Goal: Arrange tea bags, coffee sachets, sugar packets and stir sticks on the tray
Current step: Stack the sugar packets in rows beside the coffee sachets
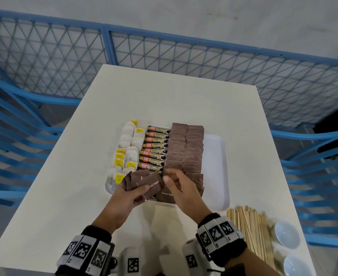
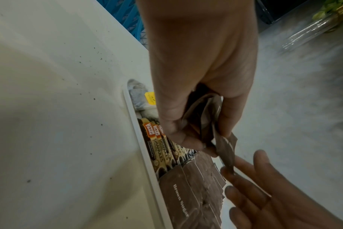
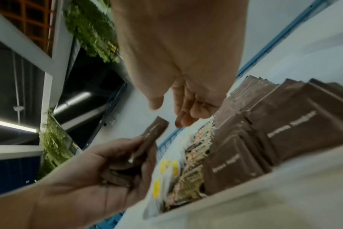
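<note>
A white tray (image 1: 214, 166) lies mid-table. Tea bags (image 1: 127, 148) fill its left side, coffee sachets (image 1: 156, 148) form a middle column, and brown sugar packets (image 1: 186, 148) stand in two rows to their right. My left hand (image 1: 132, 196) grips a fanned bunch of brown sugar packets (image 1: 144, 181) over the tray's near edge. My right hand (image 1: 170, 182) hovers just right of the bunch, its fingers loosely curled. In the right wrist view the right hand (image 3: 170, 114) holds nothing, a short gap from the top packet (image 3: 155, 131). Wooden stir sticks (image 1: 251, 230) lie on the table at near right.
Two white bowls (image 1: 286, 234) sit at the table's near right corner beside the sticks. The tray's right strip is bare. A blue mesh fence (image 1: 164, 56) surrounds the table on all far sides.
</note>
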Motion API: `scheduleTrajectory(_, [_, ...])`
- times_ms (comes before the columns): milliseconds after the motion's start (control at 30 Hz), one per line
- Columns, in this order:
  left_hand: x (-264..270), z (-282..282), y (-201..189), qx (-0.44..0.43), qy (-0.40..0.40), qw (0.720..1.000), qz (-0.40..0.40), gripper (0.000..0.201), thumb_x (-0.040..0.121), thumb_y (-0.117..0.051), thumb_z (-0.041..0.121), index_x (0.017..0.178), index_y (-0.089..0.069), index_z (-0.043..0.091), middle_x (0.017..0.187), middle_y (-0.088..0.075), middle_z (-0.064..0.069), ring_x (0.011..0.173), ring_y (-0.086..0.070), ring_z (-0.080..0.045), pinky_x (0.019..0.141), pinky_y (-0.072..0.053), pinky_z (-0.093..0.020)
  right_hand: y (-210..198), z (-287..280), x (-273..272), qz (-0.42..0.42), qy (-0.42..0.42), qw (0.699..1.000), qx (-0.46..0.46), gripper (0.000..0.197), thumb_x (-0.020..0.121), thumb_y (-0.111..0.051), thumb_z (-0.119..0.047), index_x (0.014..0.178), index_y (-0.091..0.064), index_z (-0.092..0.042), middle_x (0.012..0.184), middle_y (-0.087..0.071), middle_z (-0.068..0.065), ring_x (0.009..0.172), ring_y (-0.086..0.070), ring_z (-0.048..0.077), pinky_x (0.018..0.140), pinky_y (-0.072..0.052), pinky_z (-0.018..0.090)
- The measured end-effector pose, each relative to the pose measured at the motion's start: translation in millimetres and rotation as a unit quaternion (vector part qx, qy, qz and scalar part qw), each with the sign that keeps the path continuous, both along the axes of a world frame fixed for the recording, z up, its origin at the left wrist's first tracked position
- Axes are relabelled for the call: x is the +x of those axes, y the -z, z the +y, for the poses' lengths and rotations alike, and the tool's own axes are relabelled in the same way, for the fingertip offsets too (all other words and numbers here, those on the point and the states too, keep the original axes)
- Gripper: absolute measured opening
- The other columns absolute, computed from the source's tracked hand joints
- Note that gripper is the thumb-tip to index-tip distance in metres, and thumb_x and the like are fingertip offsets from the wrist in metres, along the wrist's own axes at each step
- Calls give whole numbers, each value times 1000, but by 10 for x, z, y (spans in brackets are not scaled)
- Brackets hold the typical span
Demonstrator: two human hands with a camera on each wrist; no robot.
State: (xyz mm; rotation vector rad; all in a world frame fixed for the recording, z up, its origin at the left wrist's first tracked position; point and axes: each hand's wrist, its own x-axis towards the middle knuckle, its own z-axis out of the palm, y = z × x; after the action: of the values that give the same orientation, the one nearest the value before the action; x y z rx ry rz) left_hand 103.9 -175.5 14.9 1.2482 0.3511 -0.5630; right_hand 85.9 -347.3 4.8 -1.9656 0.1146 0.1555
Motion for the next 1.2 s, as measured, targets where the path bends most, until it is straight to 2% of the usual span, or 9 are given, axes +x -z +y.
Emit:
scheduleTrajectory(100, [5, -25, 10, 14, 9, 1000, 0, 39, 77, -68, -5, 106, -62, 20, 97, -71, -2, 95, -63, -23, 80, -51, -33, -51, 12, 20, 23, -37, 999, 15, 34, 88, -62, -24, 122, -56, -19, 89, -59, -12, 80, -54, -7, 73, -40, 5])
scheduleTrajectory(233, [8, -61, 15, 24, 12, 1000, -2, 31, 83, -61, -4, 102, -63, 21, 93, -71, -1, 90, -64, -21, 77, -51, -31, -28, -44, 14, 35, -40, 998, 30, 9, 83, -68, -14, 87, -63, -20, 71, -58, -14, 63, -52, -7, 64, -41, 7])
scheduleTrajectory(300, [13, -74, 10, 18, 7, 1000, 3, 26, 86, -60, 0, 101, -62, 20, 92, -70, -2, 82, -66, -18, 71, -54, -28, -20, -90, -3, 41, -33, 998, 35, 7, 82, -69, -15, 82, -63, -17, 69, -59, -11, 61, -51, -5, 63, -42, 9])
scheduleTrajectory(467, [37, -59, 15, -7, -18, 1000, 18, 20, 90, -54, 3, 105, -60, 15, 80, -73, -5, 68, -71, -18, 71, -53, -32, 36, -355, -63, 82, 13, 995, 53, 6, 80, -71, -14, 79, -65, -16, 81, -69, 10, 73, -60, 14, 71, -51, 32])
scheduleTrajectory(567, [50, -52, 8, -28, -31, 999, 22, 19, 91, -51, 4, 104, -59, 16, 80, -74, -7, 70, -72, -22, 71, -53, -32, 93, -556, -125, 92, 51, 994, 34, 18, 81, -70, -12, 70, -61, -22, 66, -63, -4, 61, -58, 7, 59, -46, 19])
scheduleTrajectory(700, [75, -65, 4, -51, -47, 997, 30, 17, 93, -47, 6, 99, -60, 16, 75, -74, -3, 64, -71, -18, 60, -57, -27, 201, -763, -224, 108, 92, 989, -39, 4, 81, -70, -15, 81, -66, -15, 72, -68, 0, 64, -61, 11, 69, -52, 26])
scheduleTrajectory(800, [85, -78, 13, -32, -40, 998, 20, 19, 94, -47, 5, 100, -59, 18, 74, -74, -1, 64, -71, -14, 64, -56, -29, 262, -812, -312, 115, 68, 987, -90, 9, 81, -70, -18, 78, -63, -23, 74, -67, -4, 70, -60, 9, 66, -45, 10])
scheduleTrajectory(933, [83, -86, 34, -16, -39, 999, 24, 21, 93, -50, 3, 105, -59, 18, 90, -69, -4, 75, -68, -17, 63, -58, -26, 283, -771, -366, 119, 48, 979, -157, 13, 80, -71, -20, 82, -59, -24, 71, -58, -14, 68, -52, 1, 61, -40, 4])
scheduleTrajectory(1200, [66, -111, 41, 12, -4, 1000, 1, 26, 89, -54, -3, 100, -60, 20, 80, -73, 6, 68, -70, -10, 73, -51, -29, 360, -696, -303, 98, 58, 975, -189, 29, 78, -72, -20, 92, -46, -21, 80, -57, 0, 69, -50, 9, 56, -37, 12])
